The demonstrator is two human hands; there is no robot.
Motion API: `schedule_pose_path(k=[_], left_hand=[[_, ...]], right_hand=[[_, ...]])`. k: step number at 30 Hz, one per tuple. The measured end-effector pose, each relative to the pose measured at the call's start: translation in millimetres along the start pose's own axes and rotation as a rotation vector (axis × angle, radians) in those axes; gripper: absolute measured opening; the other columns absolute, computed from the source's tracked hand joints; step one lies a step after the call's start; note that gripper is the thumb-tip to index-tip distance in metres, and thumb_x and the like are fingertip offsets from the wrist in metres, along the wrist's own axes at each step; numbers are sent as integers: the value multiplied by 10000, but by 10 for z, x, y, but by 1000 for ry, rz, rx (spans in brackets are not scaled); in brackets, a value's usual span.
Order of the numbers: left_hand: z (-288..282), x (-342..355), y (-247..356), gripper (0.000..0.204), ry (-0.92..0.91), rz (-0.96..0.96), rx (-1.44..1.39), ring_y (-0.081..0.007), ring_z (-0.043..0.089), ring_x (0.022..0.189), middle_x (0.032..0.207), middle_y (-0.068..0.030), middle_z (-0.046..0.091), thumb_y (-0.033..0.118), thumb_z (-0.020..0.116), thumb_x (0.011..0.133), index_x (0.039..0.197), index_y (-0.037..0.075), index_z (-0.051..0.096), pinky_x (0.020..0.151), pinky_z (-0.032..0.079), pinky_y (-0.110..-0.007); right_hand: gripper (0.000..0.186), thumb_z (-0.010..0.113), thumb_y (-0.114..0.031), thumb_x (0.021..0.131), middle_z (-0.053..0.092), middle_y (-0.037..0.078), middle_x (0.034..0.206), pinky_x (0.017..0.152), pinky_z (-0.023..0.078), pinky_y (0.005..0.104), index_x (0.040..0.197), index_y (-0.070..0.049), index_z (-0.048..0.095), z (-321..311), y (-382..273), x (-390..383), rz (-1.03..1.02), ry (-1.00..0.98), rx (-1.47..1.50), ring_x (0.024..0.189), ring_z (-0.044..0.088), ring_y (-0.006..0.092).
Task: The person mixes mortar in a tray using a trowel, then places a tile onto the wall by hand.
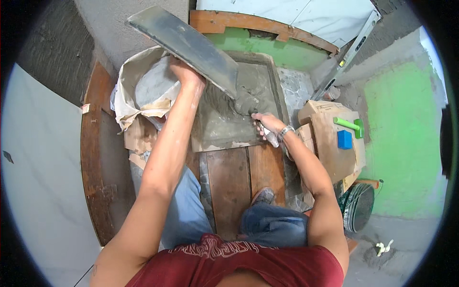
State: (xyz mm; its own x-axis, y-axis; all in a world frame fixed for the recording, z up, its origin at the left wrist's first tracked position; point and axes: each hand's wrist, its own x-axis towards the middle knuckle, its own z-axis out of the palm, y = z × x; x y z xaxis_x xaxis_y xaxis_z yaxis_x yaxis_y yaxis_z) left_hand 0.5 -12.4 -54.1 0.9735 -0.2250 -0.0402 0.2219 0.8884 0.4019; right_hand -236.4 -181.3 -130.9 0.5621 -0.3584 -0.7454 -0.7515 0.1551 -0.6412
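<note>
My left hand (185,71) is closed on a long grey flat board (181,45), held tilted above a shallow square tub (217,141) of wet grey mortar (217,117). My right hand (267,123) grips the pale, smeared handle of a trowel (270,137); its blade is in the mortar near the tub's middle, mostly hidden by mortar. The board's lower end hangs just above that spot. Left of the tub stands an open paper sack (126,95) with pale grey contents.
Wooden planks (227,191) lie under me. At right are cardboard boxes (330,158) with a green mallet (358,127) and blue block (344,139), stacked buckets (358,208), and a tap (382,248). A spirit level (356,43) leans behind. A white panel (43,162) stands left.
</note>
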Motion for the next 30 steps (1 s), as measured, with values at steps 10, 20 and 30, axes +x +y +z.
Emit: schedule_pose_path(k=[10, 20, 30], left_hand=[[109, -23, 43, 210, -53, -83, 267, -210, 673, 847, 1005, -79, 661, 189, 477, 1031, 1112, 37, 596, 692, 574, -373], [244, -466, 667, 538, -248, -266, 459, -316, 552, 1202, 1301, -138, 588, 485, 362, 1056, 1355, 65, 514, 1032, 459, -493], [-18, -582, -694, 339, 266, 271, 840, -326, 621, 1080, 1166, -162, 668, 178, 536, 935, 1231, 18, 579, 943, 471, -439]], right_hand=[[436, 571, -366, 896, 687, 299, 1069, 926, 533, 493, 1016, 19, 738, -439, 340, 402, -277, 382, -1250, 1028, 675, 436], [642, 658, -359, 874, 609, 347, 1232, 985, 487, 478, 1319, 84, 523, -493, 8, -513, -782, 623, -721, 1156, 596, 456], [476, 641, -312, 878, 631, 285, 1198, 961, 457, 454, 1185, 50, 607, 818, -714, 186, -927, 346, -208, 1155, 599, 408]])
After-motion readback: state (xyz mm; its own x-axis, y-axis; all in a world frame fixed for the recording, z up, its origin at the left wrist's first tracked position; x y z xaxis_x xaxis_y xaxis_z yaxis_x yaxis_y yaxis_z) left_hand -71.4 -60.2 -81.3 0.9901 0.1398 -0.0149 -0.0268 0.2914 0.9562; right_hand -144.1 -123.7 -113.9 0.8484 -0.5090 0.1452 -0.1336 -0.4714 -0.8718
